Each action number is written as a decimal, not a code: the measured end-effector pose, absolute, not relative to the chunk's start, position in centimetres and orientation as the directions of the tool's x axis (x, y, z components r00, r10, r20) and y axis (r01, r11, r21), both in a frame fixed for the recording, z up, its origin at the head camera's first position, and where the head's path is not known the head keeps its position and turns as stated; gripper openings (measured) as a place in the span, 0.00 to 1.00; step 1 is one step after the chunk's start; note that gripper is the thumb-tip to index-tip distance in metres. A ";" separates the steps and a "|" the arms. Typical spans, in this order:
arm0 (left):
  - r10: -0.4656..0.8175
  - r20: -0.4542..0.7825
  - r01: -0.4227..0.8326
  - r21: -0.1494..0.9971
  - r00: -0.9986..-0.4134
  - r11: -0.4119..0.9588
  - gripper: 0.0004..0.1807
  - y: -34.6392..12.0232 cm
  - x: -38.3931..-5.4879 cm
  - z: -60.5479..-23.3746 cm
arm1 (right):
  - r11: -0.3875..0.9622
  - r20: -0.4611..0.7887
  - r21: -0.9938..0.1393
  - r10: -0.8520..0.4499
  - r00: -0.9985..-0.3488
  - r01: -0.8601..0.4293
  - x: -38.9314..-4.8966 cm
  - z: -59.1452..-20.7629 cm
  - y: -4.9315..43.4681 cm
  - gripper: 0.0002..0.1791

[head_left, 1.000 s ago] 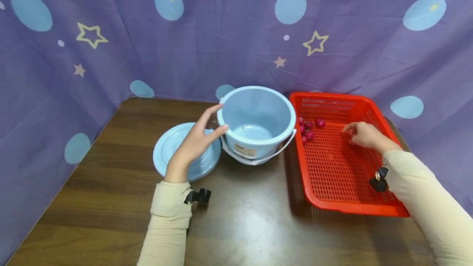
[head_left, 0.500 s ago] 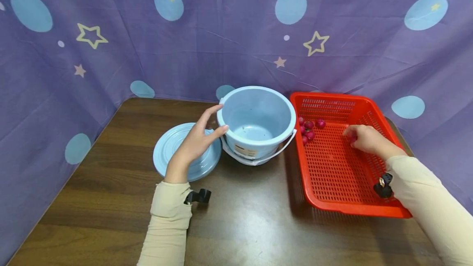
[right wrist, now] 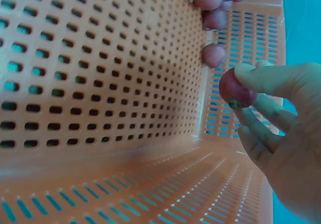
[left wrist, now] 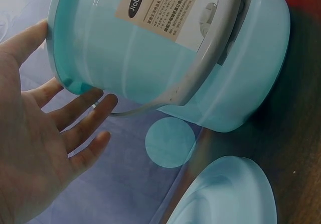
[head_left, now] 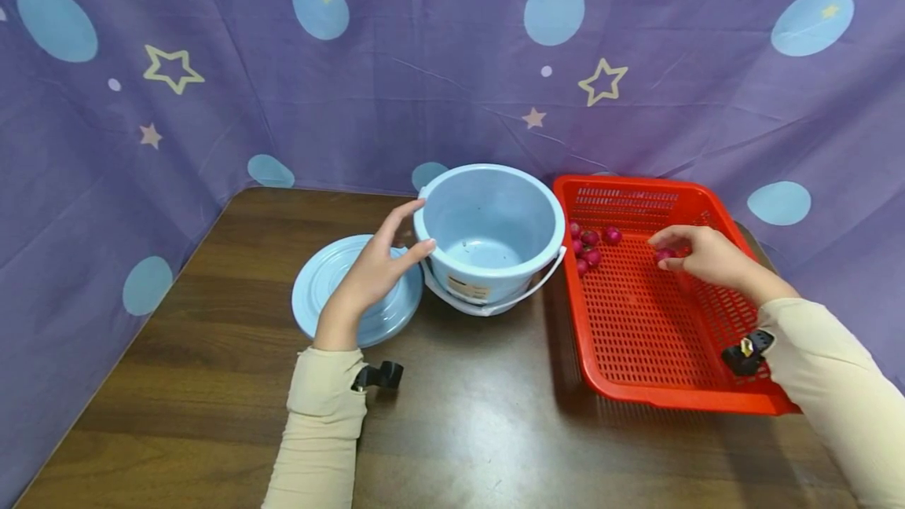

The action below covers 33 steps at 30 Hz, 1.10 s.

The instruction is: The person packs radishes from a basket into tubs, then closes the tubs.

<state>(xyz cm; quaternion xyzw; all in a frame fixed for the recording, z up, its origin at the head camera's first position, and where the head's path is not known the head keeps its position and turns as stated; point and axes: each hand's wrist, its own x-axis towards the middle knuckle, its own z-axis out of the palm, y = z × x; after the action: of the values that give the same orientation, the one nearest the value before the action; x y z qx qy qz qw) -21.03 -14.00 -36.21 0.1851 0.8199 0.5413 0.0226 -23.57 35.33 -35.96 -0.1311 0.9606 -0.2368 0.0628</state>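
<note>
In the head view my right hand (head_left: 714, 255) is over the red basket (head_left: 594, 368), pinching a small round radish (head_left: 665, 256) between thumb and fingers. The right wrist view shows this radish (right wrist: 236, 88) with a green stub at its end. More radishes (head_left: 590, 246) lie along the basket's left side. My left hand (head_left: 371, 277) touches the left rim of a light blue bucket (head_left: 488, 258), its fingers spread and relaxed. In the left wrist view, the thumb and fingertips are at the rim of the bucket (left wrist: 140, 68), which has a paper label.
Left of the bucket, a round blue lid (head_left: 321, 289) lies on the brown wooden table (head_left: 177, 383), partly behind my left hand. The bucket's white handle (head_left: 495, 306) hangs down in front. A purple curtain (head_left: 396, 85) with stars closes off the back.
My right hand has risen slightly and shifted right, and the radish now shows between its thumb and fingers. My left hand and the bucket stay where they were.
</note>
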 end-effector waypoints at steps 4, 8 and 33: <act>0.326 0.165 0.279 0.898 -0.931 0.340 0.36 -14.0 -21.1 -36.2 | 0.830 -0.021 -0.501 -0.296 -0.955 -0.246 -23.5 -35.7 35.1 0.18; 0.325 0.172 0.284 0.898 -0.930 0.336 0.35 -14.0 -21.2 -36.4 | 0.810 0.024 -0.516 -0.312 -0.950 -0.279 -23.4 -35.7 34.9 0.17; 0.333 0.188 0.303 0.891 -0.924 0.337 0.35 -14.0 -21.3 -36.3 | 0.640 0.250 -0.665 -0.295 -0.922 -0.385 -22.4 -32.6 28.9 0.20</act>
<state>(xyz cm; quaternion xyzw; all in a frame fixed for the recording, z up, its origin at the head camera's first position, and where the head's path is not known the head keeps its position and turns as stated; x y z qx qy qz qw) -21.26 -14.01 -36.35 0.1944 0.8175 0.5420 0.0138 -22.40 28.85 -32.63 -0.1882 0.9035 -0.3805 -0.0593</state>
